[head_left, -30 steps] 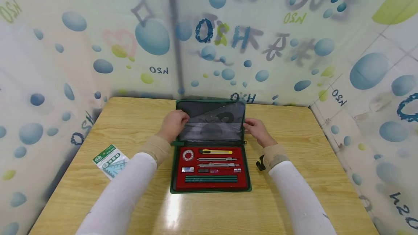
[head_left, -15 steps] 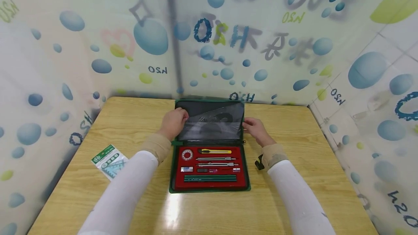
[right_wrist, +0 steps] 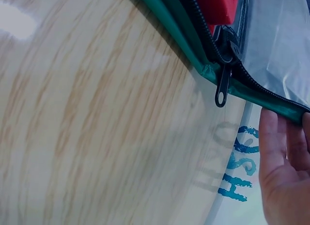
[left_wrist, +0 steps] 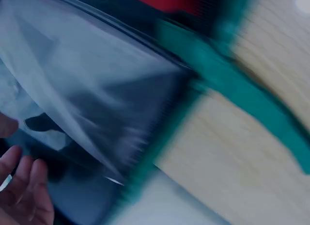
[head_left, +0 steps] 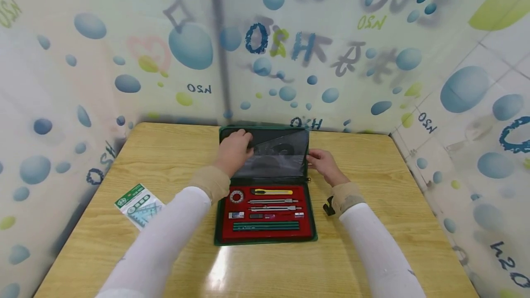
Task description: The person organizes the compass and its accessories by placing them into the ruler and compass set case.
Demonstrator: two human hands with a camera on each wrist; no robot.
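Observation:
A green zippered drawing-set case (head_left: 265,243) lies unfolded on the table, its dark lid raised at the back with a clear plastic pocket (head_left: 271,167). My left hand (head_left: 233,151) is over the lid's left part; in the left wrist view its thumb and fingers stand apart with nothing between them. The right hand (head_left: 327,167) pinches the lid's right edge, near the zipper pull (right_wrist: 221,91). Set in the red tray are a yellow utility knife (head_left: 272,191), two metal compasses (head_left: 275,208), green pencils (head_left: 266,226), a round white piece (head_left: 236,196) and an eraser (head_left: 236,215).
A clear packet of blue rulers and set squares (head_left: 141,206) lies on the wooden table (head_left: 356,252) at the left, partly behind the left forearm. A green strap (left_wrist: 252,94) sticks out from the case's left side. A patterned wall (head_left: 265,91) borders the table's back edge.
My left hand has left the lid's left edge and moved right, over the lid's inner face. The right hand stays at the right edge.

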